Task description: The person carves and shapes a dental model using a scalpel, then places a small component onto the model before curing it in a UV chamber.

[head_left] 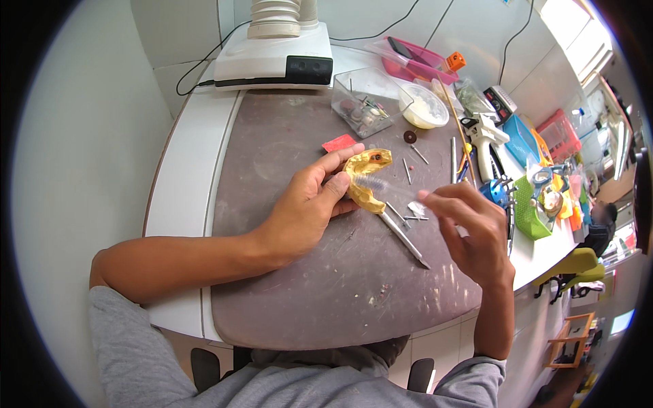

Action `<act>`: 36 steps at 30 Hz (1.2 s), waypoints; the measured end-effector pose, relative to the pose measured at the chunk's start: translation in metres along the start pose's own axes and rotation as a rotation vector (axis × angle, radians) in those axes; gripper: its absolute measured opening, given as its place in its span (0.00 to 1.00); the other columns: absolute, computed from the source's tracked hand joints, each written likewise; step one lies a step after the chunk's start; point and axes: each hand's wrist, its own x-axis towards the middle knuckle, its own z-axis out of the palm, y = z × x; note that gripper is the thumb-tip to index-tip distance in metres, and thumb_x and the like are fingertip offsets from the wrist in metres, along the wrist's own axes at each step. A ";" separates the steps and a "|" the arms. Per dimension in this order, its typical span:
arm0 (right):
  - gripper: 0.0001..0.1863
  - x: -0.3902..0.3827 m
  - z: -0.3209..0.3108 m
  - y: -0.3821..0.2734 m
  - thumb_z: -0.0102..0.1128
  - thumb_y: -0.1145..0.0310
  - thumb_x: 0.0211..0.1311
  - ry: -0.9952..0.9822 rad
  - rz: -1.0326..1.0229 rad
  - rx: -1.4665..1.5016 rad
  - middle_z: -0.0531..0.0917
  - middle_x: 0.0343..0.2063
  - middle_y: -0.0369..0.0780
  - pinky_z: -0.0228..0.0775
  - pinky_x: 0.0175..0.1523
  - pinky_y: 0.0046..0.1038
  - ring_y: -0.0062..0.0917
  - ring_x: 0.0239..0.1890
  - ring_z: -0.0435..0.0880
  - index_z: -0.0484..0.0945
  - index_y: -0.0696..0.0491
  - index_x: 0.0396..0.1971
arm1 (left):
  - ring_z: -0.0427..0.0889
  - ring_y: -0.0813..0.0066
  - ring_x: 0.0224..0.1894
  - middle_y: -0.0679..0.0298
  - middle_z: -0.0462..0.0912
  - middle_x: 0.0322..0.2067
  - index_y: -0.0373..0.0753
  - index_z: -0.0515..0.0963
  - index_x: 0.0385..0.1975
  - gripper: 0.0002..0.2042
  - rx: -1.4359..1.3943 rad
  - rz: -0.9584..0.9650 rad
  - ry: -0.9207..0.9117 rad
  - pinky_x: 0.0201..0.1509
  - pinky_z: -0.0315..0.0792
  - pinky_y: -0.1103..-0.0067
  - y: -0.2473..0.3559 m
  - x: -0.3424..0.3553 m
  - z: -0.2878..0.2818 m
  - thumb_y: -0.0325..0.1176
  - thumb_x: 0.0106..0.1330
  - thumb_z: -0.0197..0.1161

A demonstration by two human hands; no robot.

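Note:
My left hand (309, 197) is closed on a yellow, horseshoe-shaped dental cast (367, 160), thumb on its near side and fingers behind. One dark spot shows near the far end of the cast. From the right, my right hand (469, 228) pinches the thin handle of a small brush (371, 182), blurred by motion. Its pale bristles are at the inner side of the cast. Just below the cast, a white pen-like tool (405, 240) with a dark tip lies on the brown work mat (286, 292).
Several small metal burs (407, 171) and a dark disc (409, 137) lie beyond the cast. A clear box (354, 126) of small tools, a white tub (423, 109) and a pink tray (435, 68) stand farther back. The white extraction unit (262, 61) is far left; a green basket (529, 211) is right.

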 end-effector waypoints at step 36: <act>0.14 -0.043 -0.016 -0.001 0.63 0.81 0.62 0.317 0.367 -0.008 0.87 0.37 0.42 0.74 0.37 0.21 0.21 0.33 0.83 0.86 0.57 0.46 | 0.80 0.69 0.47 0.61 0.77 0.47 0.38 0.75 0.60 0.28 1.222 0.785 0.021 0.53 0.78 0.74 0.060 0.000 -0.007 0.23 0.56 0.70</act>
